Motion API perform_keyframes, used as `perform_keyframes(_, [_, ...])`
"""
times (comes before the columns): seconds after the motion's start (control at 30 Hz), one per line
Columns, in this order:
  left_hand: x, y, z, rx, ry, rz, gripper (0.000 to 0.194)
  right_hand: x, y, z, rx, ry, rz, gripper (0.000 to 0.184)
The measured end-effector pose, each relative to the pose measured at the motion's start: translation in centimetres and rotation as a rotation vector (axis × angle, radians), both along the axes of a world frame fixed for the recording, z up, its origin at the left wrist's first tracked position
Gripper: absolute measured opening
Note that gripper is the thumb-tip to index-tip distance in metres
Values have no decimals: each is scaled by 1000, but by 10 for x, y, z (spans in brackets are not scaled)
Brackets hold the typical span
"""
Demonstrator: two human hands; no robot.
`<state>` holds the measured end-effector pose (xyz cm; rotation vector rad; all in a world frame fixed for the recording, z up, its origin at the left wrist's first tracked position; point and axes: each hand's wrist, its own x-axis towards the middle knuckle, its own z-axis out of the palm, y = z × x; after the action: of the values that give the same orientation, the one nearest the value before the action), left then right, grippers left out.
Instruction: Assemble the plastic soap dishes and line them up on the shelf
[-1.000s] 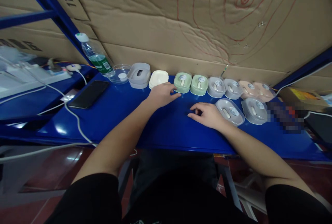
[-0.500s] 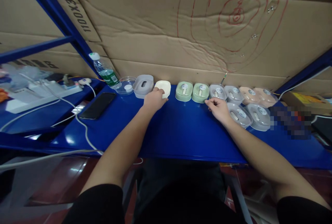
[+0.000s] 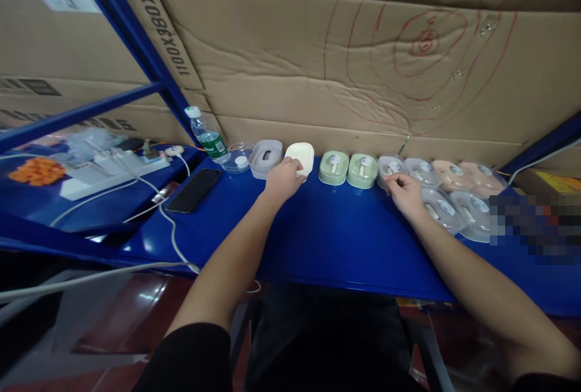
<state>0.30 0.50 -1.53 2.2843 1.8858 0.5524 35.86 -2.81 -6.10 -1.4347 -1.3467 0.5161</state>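
Plain cream, rounded-square plastic container (image 3: 305, 153), far side of glossy blue table (image 3: 345, 247).
Left hand (image 3: 283, 179) curls over its near edge; right hand (image 3: 406, 194), fingers bent, at translucent grey plastic box (image 3: 392, 166); grips unclear.

Arms (image 3: 238, 253) outstretched, right fingers (image 3: 403, 181) seemingly curled

Head camera near blue table (image 3: 340, 247), facing forward-down (lower corners perhaps blurred).
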Motion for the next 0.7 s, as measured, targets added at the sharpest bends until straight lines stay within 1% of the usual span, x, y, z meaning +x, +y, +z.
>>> perform_keyframes(0.07, [-2, -5, 9, 51, -58, -61, 22, 0, -1, -2, 14, -22, 13, 41])
perform_keyframes(0.1, [-4, -8, 14, 73, -88, -122, 21, -1, -2, -4, 25, -34, 29, 40])
perform_keyframes(0.17, [-7, -15, 24, 87, -150, -289, 21, -4, -5, -6, 69, -67, 86, 38])
perform_keyframes(0.23, [-9, -23, 32, 40, -200, -465, 20, -10, -10, -7, 140, -128, 180, 42])
perform_keyframes(0.27, [-10, -26, 35, -2, -216, -541, 21, -13, -13, -7, 169, -172, 234, 51])
perform_keyframes(0.33, [-8, -32, 37, -107, -212, -658, 21, -19, -20, -6, 183, -269, 345, 74])
perform_keyframes(0.37, [-6, -34, 36, -153, -191, -696, 21, -21, -22, -5, 173, -317, 404, 83])
perform_keyframes(0.4, [-3, -35, 34, -192, -155, -717, 20, -22, -25, -5, 158, -368, 464, 88])
perform_keyframes(0.43, [0, -35, 31, -225, -101, -724, 20, -23, -26, -4, 144, -422, 521, 87])
perform_keyframes(0.47, [3, -35, 27, -254, -37, -719, 20, -23, -28, -4, 134, -479, 574, 82])
perform_keyframes(0.53, [8, -33, 18, -297, 78, -693, 22, -23, -28, -4, 126, -583, 648, 60])
perform_keyframes(0.6, [12, -31, 10, -322, 138, -675, 24, -22, -26, -4, 124, -649, 674, 41])
perform_keyframes(0.63, [13, -29, 7, -330, 148, -671, 24, -22, -26, -5, 122, -666, 678, 36])
perform_keyframes(0.7, [12, -27, 4, -341, 129, -669, 23, -22, -25, -4, 120, -684, 682, 33])
